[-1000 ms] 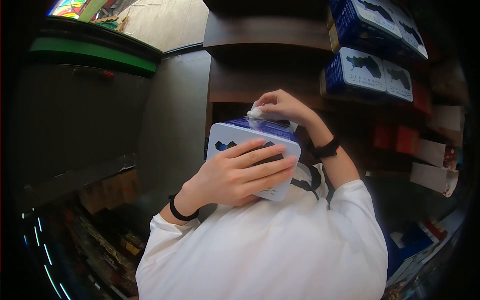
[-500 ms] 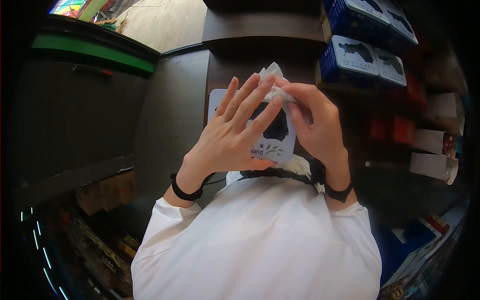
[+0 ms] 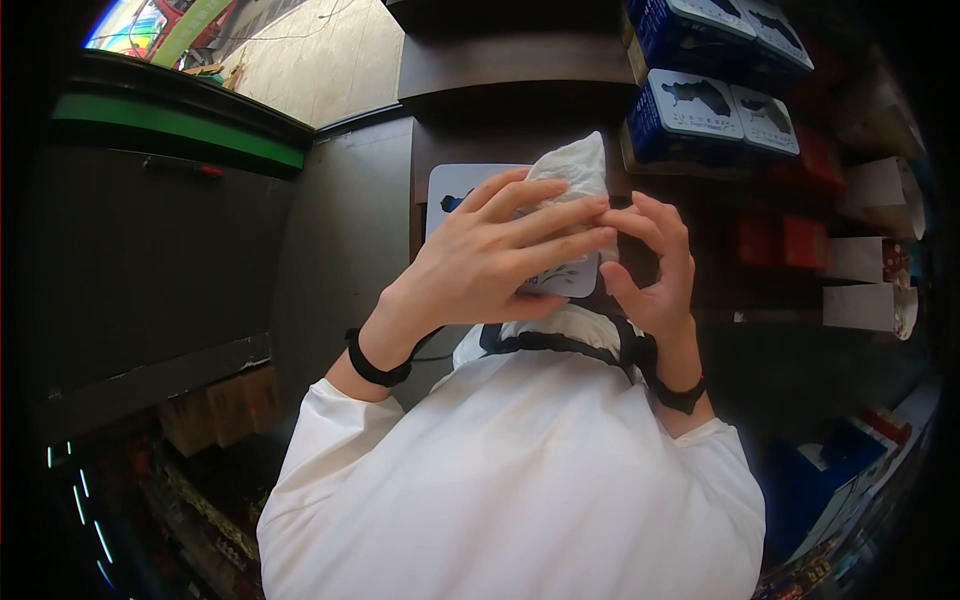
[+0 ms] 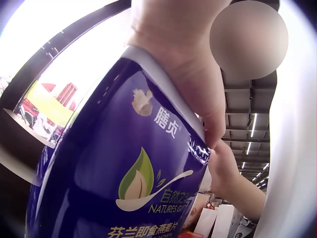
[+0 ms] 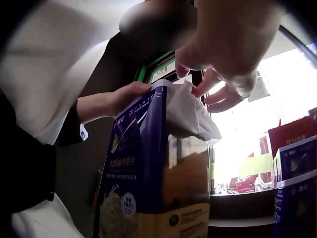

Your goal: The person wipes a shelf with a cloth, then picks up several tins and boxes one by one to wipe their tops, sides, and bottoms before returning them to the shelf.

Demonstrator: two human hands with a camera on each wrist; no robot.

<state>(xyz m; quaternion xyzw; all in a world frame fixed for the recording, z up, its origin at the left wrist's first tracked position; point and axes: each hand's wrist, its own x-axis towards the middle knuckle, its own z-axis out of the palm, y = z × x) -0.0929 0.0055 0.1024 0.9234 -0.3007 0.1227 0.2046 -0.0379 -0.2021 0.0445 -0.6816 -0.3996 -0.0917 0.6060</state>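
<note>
A blue oatmeal box (image 5: 143,153) with a white lid (image 3: 446,182) stands upright in front of the person's body. My left hand (image 3: 490,245) lies across the lid, its fingers spread and nearly straight, resting on a white wipe (image 3: 583,160). In the right wrist view the wipe drapes over the box's edge, above a see-through side window (image 5: 185,171). Beside it, at the right edge of the lid, is my right hand (image 3: 655,265), with its thumb apart from loosely bent fingers. Those fingertips are right at the wipe and the left fingertips.
More blue boxes with white lids (image 3: 695,105) stand to the right on a dark wooden shelf (image 3: 520,60). Red boxes (image 3: 780,240) and pale cartons (image 3: 870,308) are farther right. A dark panel with a green edge (image 3: 180,125) rises at left.
The box has turned from tilted, with its blue side showing, to lid-up. The wipe has moved from its far side onto the lid under the left fingers. The right hand has come back and loosened.
</note>
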